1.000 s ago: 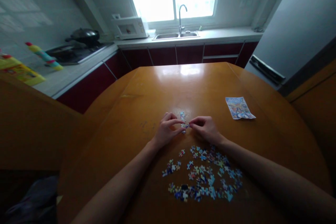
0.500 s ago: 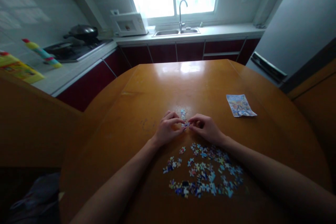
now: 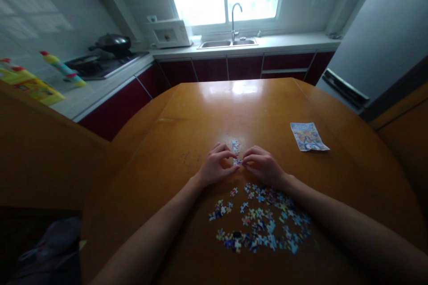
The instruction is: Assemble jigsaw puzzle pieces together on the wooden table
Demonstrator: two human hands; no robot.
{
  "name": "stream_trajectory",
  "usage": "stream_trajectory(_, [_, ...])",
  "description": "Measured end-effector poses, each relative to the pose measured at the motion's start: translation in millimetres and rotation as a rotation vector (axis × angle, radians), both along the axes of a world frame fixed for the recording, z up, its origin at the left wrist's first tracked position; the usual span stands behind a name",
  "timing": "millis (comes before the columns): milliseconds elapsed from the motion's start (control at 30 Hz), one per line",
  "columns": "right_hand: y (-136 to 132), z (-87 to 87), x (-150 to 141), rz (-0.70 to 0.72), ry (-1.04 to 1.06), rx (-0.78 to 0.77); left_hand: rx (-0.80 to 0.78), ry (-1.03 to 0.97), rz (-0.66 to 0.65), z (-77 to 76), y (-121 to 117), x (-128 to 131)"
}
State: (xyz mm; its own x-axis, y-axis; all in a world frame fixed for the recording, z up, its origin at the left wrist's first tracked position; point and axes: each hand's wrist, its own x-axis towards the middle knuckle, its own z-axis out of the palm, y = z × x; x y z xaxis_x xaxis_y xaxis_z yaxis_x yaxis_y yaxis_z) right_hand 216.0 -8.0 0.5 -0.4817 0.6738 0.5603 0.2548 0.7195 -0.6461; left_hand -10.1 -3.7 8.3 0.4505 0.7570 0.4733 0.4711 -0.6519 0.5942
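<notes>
Both my hands rest on a round wooden table (image 3: 187, 120) and meet at a small joined strip of puzzle pieces (image 3: 236, 147). My left hand (image 3: 216, 169) is curled, its thumb and forefinger pinching the strip's near end. My right hand (image 3: 263, 165) is curled too, its fingertips pinching a puzzle piece (image 3: 239, 161) against that same end. A scatter of several loose puzzle pieces (image 3: 262, 223) lies on the table just in front of my wrists and between my forearms.
A printed picture card (image 3: 309, 136) lies on the table to the right. Beyond the table run a counter with a sink (image 3: 228, 43), a white microwave (image 3: 169, 34), a stove with a wok (image 3: 113, 42), and bottles (image 3: 62, 69) at left. A fridge (image 3: 381, 35) stands right.
Both hands stay pinched at the strip; their fingers have shifted only slightly. The view has drifted a little, nothing else has moved.
</notes>
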Motion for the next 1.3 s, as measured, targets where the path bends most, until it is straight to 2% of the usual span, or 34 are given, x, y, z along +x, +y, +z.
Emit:
stream_trajectory(133, [1.1, -3.9, -2.0, -0.008, -0.078, 0.018, 0.002, -0.087, 0.093, -2.2, 2.0, -2.6])
stream_trajectory(400, [-2.3, -3.6, -12.3, 0.043, -0.234, 0.044, -0.106, 0.043, 0.061, -9.0, 5.4, -3.7])
stream_trajectory(633, [-2.1, -5.1, -11.2, 0.048, -0.259, 0.067, -0.094, 0.085, 0.030, -11.7, 6.4, -4.0])
stream_trajectory(900, [-6.3, 2.6, -9.1, 0.057, -0.282, 0.033, -0.065, 0.078, 0.016, -10.9, 6.3, -3.3])
stream_trajectory(1100, [-6.0, -0.7, -8.9, 0.052, -0.257, 0.005, -0.080, 0.156, -0.033, -9.2, 6.2, -1.8])
stream_trajectory(1200, [-4.1, -2.3, -8.1, -0.008, -0.210, 0.007, -0.088, 0.149, -0.027, -8.7, 5.9, -1.1])
stream_trajectory(1300, [-1.2, -3.7, -6.6, -0.117, -0.154, 0.006, -0.090, 0.044, -0.004, -8.1, 5.6, -1.6])
